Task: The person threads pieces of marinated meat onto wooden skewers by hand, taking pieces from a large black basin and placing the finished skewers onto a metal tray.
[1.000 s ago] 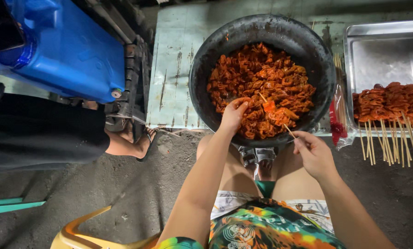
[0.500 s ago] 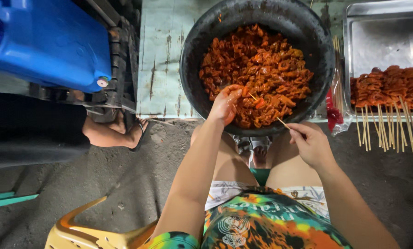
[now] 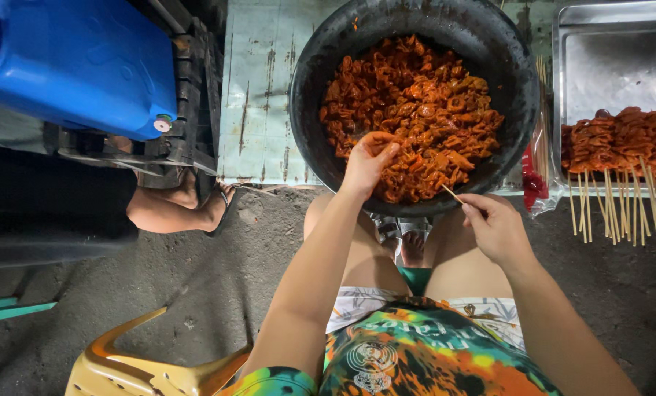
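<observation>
While the left hand (image 3: 368,158) touches marinated meat (image 3: 412,110), the right hand (image 3: 493,227) pinches 1 skewer (image 3: 452,194).

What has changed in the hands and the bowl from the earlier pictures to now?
The left hand has moved from the middle of the meat toward the bowl's near edge, fingers pinching into the pieces. The piece of meat seen on the skewer a second ago no longer shows. The right hand still holds the skewer; the tray of finished skewers is unchanged.
</observation>
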